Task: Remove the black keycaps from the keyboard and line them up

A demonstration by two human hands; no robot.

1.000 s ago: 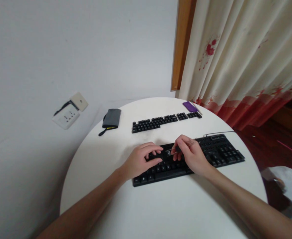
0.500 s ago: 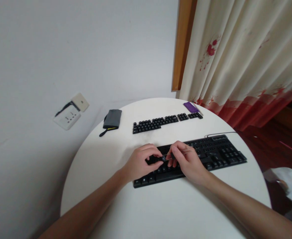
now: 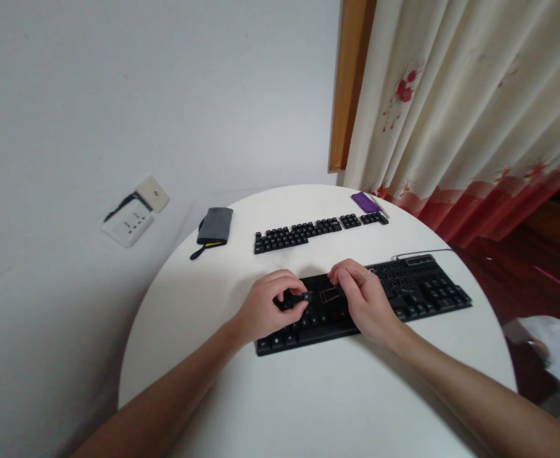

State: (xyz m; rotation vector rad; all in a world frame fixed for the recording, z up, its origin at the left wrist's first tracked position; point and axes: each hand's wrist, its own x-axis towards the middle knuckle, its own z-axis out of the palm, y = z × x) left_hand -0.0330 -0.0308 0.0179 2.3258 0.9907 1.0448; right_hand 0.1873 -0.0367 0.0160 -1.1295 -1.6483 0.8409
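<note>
A black keyboard point(image 3: 423, 289) lies on the white table, with keycaps gone from part of its upper rows. Between the thumb and forefinger of my left hand point(image 3: 270, 304) is a small black keycap point(image 3: 307, 296), held just above the keyboard's left part. My right hand point(image 3: 363, 296) is closed on a wire keycap puller point(image 3: 328, 295). Its thin metal loops point left and stand apart from the keycap; the handle is hidden in my fingers.
Loose black keycaps point(image 3: 282, 240) lie in rows behind the keyboard. A grey pouch point(image 3: 215, 225) sits at the back left of the round white table point(image 3: 308, 401), a purple cloth-like item point(image 3: 365, 202) at the back right. The keyboard's cable point(image 3: 427, 252) runs off the right edge.
The wire puller has come away from the keycap as my right hand moved slightly up and right. My left hand keeps the keycap and has shifted a little left.
</note>
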